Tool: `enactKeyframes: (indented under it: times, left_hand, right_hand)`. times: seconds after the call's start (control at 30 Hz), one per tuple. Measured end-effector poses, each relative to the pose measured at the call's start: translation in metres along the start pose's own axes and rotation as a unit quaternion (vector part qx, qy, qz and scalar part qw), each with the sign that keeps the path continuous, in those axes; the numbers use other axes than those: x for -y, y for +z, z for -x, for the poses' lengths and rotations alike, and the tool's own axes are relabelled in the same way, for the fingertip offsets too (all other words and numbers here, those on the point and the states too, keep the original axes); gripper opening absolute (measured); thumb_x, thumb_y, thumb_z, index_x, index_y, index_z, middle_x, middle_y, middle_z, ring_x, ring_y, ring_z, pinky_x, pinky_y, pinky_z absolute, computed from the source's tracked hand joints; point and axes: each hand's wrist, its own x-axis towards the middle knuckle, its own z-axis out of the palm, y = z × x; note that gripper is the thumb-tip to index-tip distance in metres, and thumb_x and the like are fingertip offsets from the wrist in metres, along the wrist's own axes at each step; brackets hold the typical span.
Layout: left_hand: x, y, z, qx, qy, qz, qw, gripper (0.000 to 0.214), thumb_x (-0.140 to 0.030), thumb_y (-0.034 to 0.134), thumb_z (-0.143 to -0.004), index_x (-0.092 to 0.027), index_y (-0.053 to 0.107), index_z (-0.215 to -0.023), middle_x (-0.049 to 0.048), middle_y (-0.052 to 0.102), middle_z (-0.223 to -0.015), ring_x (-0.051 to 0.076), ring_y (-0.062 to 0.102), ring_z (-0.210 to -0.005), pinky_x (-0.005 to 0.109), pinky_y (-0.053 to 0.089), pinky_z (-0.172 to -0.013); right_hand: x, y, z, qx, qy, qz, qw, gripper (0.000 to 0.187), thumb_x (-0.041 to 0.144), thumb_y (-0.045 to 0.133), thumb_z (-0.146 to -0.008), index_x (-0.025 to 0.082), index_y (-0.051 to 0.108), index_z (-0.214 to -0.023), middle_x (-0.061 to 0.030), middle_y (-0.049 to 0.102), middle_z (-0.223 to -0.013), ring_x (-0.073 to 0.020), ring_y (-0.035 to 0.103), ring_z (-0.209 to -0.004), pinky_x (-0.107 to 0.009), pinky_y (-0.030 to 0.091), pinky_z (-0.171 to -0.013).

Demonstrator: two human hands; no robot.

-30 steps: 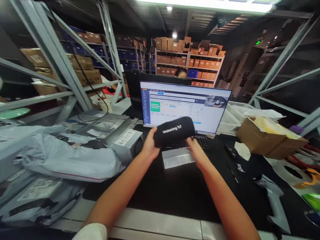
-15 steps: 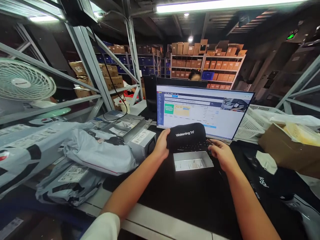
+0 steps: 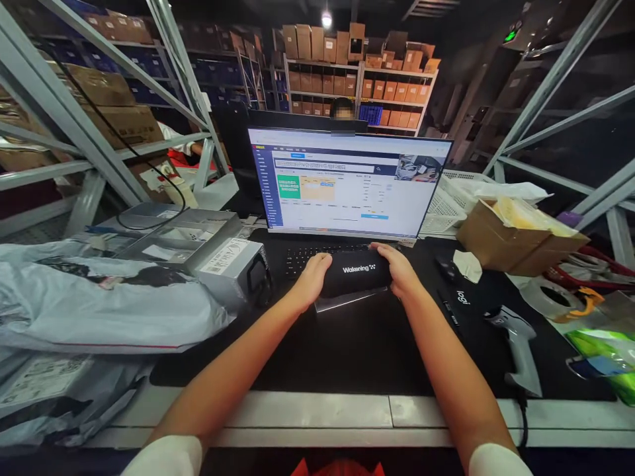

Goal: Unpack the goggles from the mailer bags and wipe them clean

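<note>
Your left hand [image 3: 311, 277] and right hand [image 3: 401, 271] grip the two ends of the black pouch [image 3: 356, 272], the one printed "Wakening" in white. Fingers of both hands are curled around those ends, so both are closed on the pouch. The pouch lies level, lengthwise left to right, at the middle of the worktop [image 3: 317, 413], on the black desk mat [image 3: 362, 347]. It sits on or just above a shallow clear tray [image 3: 347, 301], whose front edge shows below it; contact between the two cannot be told. Just behind the pouch is the keyboard [image 3: 305, 256], and behind that the monitor [image 3: 347, 182], lit, with a form on screen. Toward the left edge of the worktop: grey mailer bags [image 3: 104, 311] piled up, and beside them a grey label printer [image 3: 233, 268]. Toward the right edge: a handheld scanner [image 3: 518, 347] lying on the mat, well apart from your right hand, and an open cardboard box [image 3: 516, 241] near the back right corner. A white mesh basket [image 3: 444, 205] stands behind the monitor's right side. Another person sits behind the monitor, mostly hidden by it.
</note>
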Motion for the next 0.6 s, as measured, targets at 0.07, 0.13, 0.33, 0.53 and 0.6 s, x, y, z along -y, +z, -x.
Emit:
enactKeyframes:
  times: [0.07,0.13,0.33,0.53,0.6]
  left_hand:
    - [0.003,-0.002,-0.002,0.025,0.000,-0.050,0.998,0.024,-0.037,0.056,-0.086,-0.022,0.072,-0.094,0.0044,0.069,-0.113,0.026,0.054,-0.120,0.038,0.034,-0.112]
    - [0.007,-0.003,-0.005,0.028,-0.018,-0.057,0.998,0.026,-0.033,0.053,-0.084,-0.021,0.073,-0.097,0.0048,0.070,-0.115,0.027,0.054,-0.122,0.039,0.035,-0.112]
    - [0.027,-0.002,-0.016,0.034,-0.071,-0.066,0.995,0.048,-0.027,0.037,-0.083,-0.019,0.068,-0.119,0.0075,0.073,-0.115,0.027,0.067,-0.108,0.043,0.052,-0.096]
    - [0.034,-0.004,-0.020,0.048,-0.043,-0.176,0.982,0.050,-0.012,0.063,-0.065,-0.020,0.072,-0.114,0.0111,0.048,-0.153,0.031,0.032,-0.149,0.046,0.021,-0.123]
    - [0.036,-0.005,-0.019,0.068,-0.029,-0.196,0.978,0.047,-0.011,0.065,-0.066,-0.021,0.073,-0.111,0.0121,0.048,-0.151,0.029,0.034,-0.147,0.044,0.020,-0.124]
  right_hand:
    - [-0.004,-0.004,-0.002,0.013,0.027,0.020,0.999,0.035,0.046,0.068,-0.071,0.023,0.078,-0.096,-0.0041,0.075,-0.110,-0.0283,0.063,-0.114,-0.043,0.043,-0.105]
    - [-0.009,-0.004,-0.003,0.025,0.044,0.045,0.998,0.035,0.044,0.066,-0.072,0.023,0.078,-0.097,-0.0053,0.075,-0.112,-0.0285,0.064,-0.112,-0.043,0.046,-0.101]
    - [-0.023,0.009,-0.003,0.021,0.022,0.145,0.989,0.034,0.032,0.055,-0.082,0.023,0.075,-0.109,-0.0053,0.070,-0.126,-0.0245,0.057,-0.125,-0.041,0.037,-0.112]
    - [-0.039,0.003,-0.013,0.048,0.021,0.198,0.979,0.034,0.021,0.069,-0.071,0.022,0.075,-0.105,-0.0078,0.071,-0.119,-0.0274,0.062,-0.117,-0.045,0.038,-0.112]
    - [-0.043,-0.003,-0.017,0.045,0.025,0.189,0.981,0.036,0.024,0.073,-0.070,0.023,0.075,-0.106,-0.0082,0.072,-0.118,-0.0284,0.062,-0.116,-0.046,0.038,-0.112]
